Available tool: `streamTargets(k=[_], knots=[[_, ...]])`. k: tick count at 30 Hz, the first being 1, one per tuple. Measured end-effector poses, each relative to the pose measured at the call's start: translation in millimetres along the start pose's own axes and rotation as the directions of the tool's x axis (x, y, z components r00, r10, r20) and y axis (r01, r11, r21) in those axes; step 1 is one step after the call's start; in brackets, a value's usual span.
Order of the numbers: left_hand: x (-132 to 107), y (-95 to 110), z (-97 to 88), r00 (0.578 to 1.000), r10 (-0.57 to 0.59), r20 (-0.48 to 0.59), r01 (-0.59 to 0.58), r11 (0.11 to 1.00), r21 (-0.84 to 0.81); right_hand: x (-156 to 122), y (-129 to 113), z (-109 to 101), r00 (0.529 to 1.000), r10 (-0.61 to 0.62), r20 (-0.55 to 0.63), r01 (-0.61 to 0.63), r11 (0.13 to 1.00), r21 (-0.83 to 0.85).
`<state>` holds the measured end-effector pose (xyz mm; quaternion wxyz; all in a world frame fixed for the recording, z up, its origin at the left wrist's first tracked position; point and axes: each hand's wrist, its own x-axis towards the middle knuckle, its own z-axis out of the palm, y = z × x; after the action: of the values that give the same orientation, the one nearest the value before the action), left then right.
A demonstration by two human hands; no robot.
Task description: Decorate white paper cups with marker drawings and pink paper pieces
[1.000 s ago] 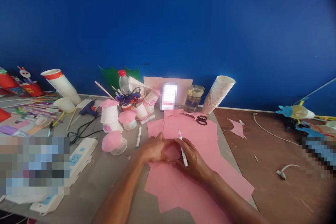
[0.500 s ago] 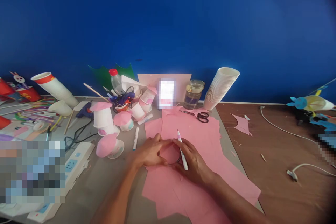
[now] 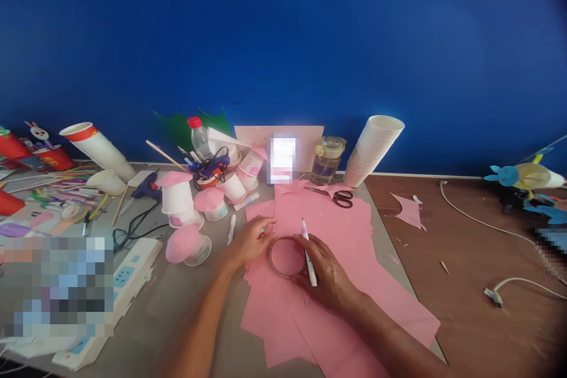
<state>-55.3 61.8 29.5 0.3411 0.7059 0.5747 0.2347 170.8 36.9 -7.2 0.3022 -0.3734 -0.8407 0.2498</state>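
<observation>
A thin round ring (image 3: 271,260) lies flat on the layered pink paper (image 3: 341,236). My right hand (image 3: 328,271) holds a white marker (image 3: 311,266) with a purple band, its narrow end pointing up and away. The fingers and thumb of that hand rest at the ring's right edge. To the ring's upper left, apart from it, my left hand (image 3: 250,242) is over the paper's edge with fingers bent and apart. A small teal spot shows among its fingers; I cannot make out what it is. Another white marker (image 3: 231,228) lies just beyond the left wrist.
Black-handled scissors (image 3: 342,198) lie on the paper's far part. Behind stand a glass jar (image 3: 328,159), a blurred bright screen (image 3: 282,158) and stacked paper cups (image 3: 374,150). Pink-topped cups (image 3: 176,195) and a power strip (image 3: 128,271) are left. A pink scrap (image 3: 408,210) lies right.
My left hand has let go of the ring's left side and moved a little up and left. My right hand stays at the ring with the marker. The view has shifted slightly.
</observation>
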Motion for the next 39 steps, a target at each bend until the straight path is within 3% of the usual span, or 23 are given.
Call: streamTargets(k=[5,11,15,18,20,25,32,39], knots=[[3.8,-1.2,2.2,0.983,0.009,-0.184,0.001,0.998,0.056,-4.2,5.1,-1.1,0.992,0.107,-0.067,-0.098,0.988,0.123],[5.9,-6.9,7.8,0.968,0.04,-0.247,-0.013,0.993,0.113,-2.7,13.8,-4.6,0.947,0.248,-0.206,-0.197,0.951,0.236],[7.1,-11.9,10.6,0.963,0.055,-0.266,-0.013,0.987,0.158,1.4,22.4,-8.0,0.849,0.367,-0.38,-0.279,0.922,0.269],[9.5,-16.0,12.6,0.962,0.081,-0.26,-0.036,0.984,0.173,3.0,27.8,-9.3,0.776,0.459,-0.434,-0.334,0.881,0.335],[11.3,-18.5,13.9,0.963,0.104,-0.249,-0.061,0.983,0.173,3.2,29.7,-8.9,0.76,0.487,-0.43,-0.346,0.863,0.367],[11.6,-18.9,16.1,0.972,0.149,-0.18,-0.109,0.971,0.215,2.8,29.7,-7.4,0.788,0.461,-0.409,-0.319,0.873,0.369],[7.4,-12.0,16.2,0.984,0.149,0.1,-0.176,0.91,0.374,3.7,27.9,-9.4,0.804,0.42,-0.42,-0.306,0.899,0.314],[5.0,-6.5,12.1,0.975,0.155,0.158,-0.207,0.892,0.401,5.1,25.4,-12.7,0.8,0.414,-0.435,-0.296,0.902,0.314]])
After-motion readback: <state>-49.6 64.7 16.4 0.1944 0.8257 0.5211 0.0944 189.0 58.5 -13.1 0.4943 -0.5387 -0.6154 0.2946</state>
